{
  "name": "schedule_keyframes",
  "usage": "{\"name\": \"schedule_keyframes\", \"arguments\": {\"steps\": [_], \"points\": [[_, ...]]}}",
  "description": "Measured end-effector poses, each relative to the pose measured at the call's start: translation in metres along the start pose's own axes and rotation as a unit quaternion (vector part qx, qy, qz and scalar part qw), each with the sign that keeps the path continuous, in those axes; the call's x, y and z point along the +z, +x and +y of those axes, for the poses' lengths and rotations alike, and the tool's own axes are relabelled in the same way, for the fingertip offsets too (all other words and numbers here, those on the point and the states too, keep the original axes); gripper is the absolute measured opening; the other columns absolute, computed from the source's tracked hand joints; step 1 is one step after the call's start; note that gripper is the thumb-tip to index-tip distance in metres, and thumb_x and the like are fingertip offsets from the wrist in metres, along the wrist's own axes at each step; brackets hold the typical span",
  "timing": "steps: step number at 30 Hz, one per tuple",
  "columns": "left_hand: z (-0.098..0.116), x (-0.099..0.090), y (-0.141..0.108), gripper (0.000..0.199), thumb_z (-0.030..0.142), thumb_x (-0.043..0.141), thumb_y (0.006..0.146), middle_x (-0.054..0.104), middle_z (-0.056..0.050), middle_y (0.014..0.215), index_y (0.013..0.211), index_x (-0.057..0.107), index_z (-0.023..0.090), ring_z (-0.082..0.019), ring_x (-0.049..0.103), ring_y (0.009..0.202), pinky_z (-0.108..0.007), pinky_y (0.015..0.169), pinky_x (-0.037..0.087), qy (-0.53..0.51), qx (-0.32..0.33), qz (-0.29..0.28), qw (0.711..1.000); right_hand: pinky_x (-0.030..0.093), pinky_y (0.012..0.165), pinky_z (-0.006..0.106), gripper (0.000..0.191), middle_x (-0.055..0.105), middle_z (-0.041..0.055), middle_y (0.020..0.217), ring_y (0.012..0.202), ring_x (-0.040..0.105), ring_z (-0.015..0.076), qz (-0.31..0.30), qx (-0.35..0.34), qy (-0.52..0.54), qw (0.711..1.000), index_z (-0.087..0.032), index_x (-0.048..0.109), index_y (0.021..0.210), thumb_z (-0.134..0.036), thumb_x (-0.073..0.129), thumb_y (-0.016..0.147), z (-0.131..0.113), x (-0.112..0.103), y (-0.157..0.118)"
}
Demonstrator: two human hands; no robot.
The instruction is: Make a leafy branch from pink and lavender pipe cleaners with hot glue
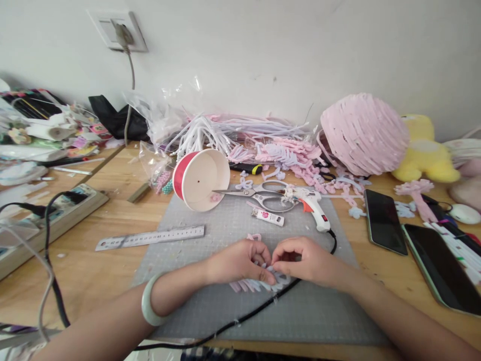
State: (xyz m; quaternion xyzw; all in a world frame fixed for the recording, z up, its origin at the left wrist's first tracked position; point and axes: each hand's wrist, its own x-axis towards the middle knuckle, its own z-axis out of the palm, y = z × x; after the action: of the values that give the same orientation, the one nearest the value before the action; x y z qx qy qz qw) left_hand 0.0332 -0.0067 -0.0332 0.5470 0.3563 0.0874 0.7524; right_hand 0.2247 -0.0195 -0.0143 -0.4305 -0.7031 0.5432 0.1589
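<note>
My left hand, a pale bangle on its wrist, is closed on a piece of looped pastel pipe cleaners, white-lilac and pink, low over the grey cutting mat. My right hand meets it from the right, thumb and fingertips pinched on the same piece. Fingers hide much of the loops. Just beyond the hands lie a lighter, metal scissors and a white hot glue gun, whose black cord passes under the right hand.
A steel ruler lies left on the mat's edge. Behind stand a tipped paper tub, bundled pipe cleaners and a pink wrapped ball. Two phones lie right; a power strip sits left.
</note>
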Motion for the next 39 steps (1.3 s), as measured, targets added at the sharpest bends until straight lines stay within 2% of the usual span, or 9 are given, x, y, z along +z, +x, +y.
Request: {"name": "schedule_keyframes", "arguments": {"steps": [3,7,13,17,20,26,31,35,39], "points": [[-0.001,-0.003,0.0,0.039,0.044,0.076,0.058,0.046,0.008,0.06,0.074,0.054,0.016,-0.006,0.038,0.054,-0.019,0.051,0.029,-0.001,0.006,-0.019,1.0,0.037,0.05,0.018,0.016,0.057,-0.0034,0.06,0.054,0.047,0.0074,-0.035,0.071,0.113,0.99,-0.015,0.064,0.075,-0.032,0.063,0.074,0.004,-0.003,0.001],[0.001,-0.007,-0.003,0.029,0.041,0.068,0.071,0.043,0.007,0.06,0.072,0.055,0.015,-0.006,0.035,0.053,-0.018,0.049,0.027,0.034,0.02,-0.041,0.998,0.036,0.043,0.017,0.022,0.055,-0.005,0.054,0.045,0.047,0.0056,-0.082,0.139,0.219,0.962,-0.015,0.063,0.075,-0.036,0.067,0.07,0.008,-0.005,0.003],[0.005,-0.007,-0.006,0.024,0.036,0.065,0.075,0.045,0.006,0.062,0.072,0.058,0.014,-0.006,0.037,0.056,-0.018,0.052,0.029,0.089,0.034,-0.072,0.993,0.041,0.043,0.016,0.018,0.06,-0.0042,0.052,0.042,0.052,0.0057,-0.16,0.138,0.245,0.946,-0.013,0.062,0.079,-0.028,0.066,0.07,0.013,-0.005,0.004],[0.006,-0.006,-0.006,0.019,0.03,0.068,0.071,0.046,0.006,0.065,0.076,0.059,0.014,-0.006,0.039,0.06,-0.017,0.055,0.031,0.081,0.029,-0.059,0.995,0.043,0.043,0.016,0.007,0.059,-0.0056,0.054,0.041,0.051,0.0048,-0.147,0.144,0.215,0.955,-0.014,0.059,0.076,-0.02,0.059,0.071,0.013,-0.004,0.002],[0.005,-0.005,-0.005,0.021,0.028,0.07,0.068,0.047,0.006,0.066,0.078,0.058,0.014,-0.006,0.04,0.06,-0.017,0.056,0.032,0.059,0.026,-0.052,0.997,0.042,0.041,0.015,0.004,0.056,-0.0067,0.054,0.041,0.049,0.0042,-0.112,0.136,0.172,0.969,-0.015,0.057,0.074,-0.016,0.056,0.07,0.011,-0.001,0.001],[0.006,-0.002,-0.004,0.035,0.028,0.074,0.063,0.053,0.007,0.066,0.084,0.048,0.017,-0.006,0.046,0.056,-0.017,0.052,0.034,-0.002,0.0,-0.036,0.999,0.036,0.039,0.015,0.004,0.049,-0.0075,0.052,0.041,0.046,0.0049,-0.02,0.094,0.036,0.995,-0.017,0.053,0.071,-0.021,0.055,0.072,0.004,0.01,-0.005],[0.005,-0.002,-0.005,0.033,0.021,0.071,0.066,0.053,0.009,0.064,0.086,0.045,0.017,-0.005,0.045,0.054,-0.017,0.051,0.032,0.01,0.012,-0.032,0.999,0.034,0.046,0.016,0.006,0.052,-0.0062,0.055,0.049,0.046,0.0056,0.035,0.035,-0.073,0.996,-0.017,0.051,0.066,-0.013,0.055,0.067,0.002,0.013,-0.009],[0.002,-0.004,-0.005,0.033,0.023,0.071,0.066,0.051,0.008,0.066,0.087,0.046,0.018,-0.006,0.046,0.056,-0.017,0.052,0.034,-0.004,0.012,-0.057,0.998,0.034,0.044,0.016,0.007,0.052,-0.0058,0.054,0.049,0.046,0.0064,-0.016,0.054,-0.036,0.998,-0.018,0.052,0.067,-0.019,0.057,0.072,0.003,0.007,-0.01],[0.0,-0.005,-0.004,0.036,0.026,0.072,0.066,0.051,0.008,0.066,0.09,0.046,0.019,-0.007,0.046,0.055,-0.017,0.051,0.032,0.001,0.012,-0.064,0.998,0.037,0.044,0.018,0.025,0.052,-0.0046,0.055,0.047,0.049,0.0078,-0.035,0.066,0.078,0.994,-0.018,0.051,0.071,-0.038,0.048,0.085,0.005,0.003,-0.006]]}}
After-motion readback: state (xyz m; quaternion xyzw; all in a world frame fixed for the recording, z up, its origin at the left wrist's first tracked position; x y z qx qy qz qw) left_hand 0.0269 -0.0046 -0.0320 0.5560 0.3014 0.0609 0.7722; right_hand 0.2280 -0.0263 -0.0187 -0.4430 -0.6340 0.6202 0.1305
